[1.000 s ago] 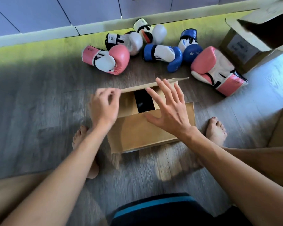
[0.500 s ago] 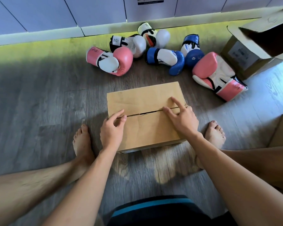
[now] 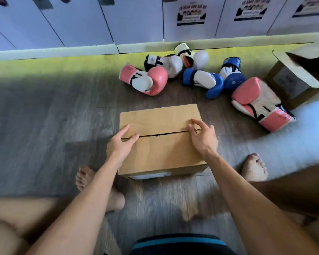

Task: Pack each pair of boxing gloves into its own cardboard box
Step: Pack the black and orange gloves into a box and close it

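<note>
Flaps have closed since earlier; left hand lies flat, right hand loosely curled and empty, on the cardboard box; six gloves beyond remain unpacked.

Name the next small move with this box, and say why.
Probably slide the closed box aside. Its flaps meet at the seam with only a thin gap, and the left hand and right hand rest on top holding nothing. Six gloves lie loose on the floor beyond it, and an open box waits at the right.
</note>
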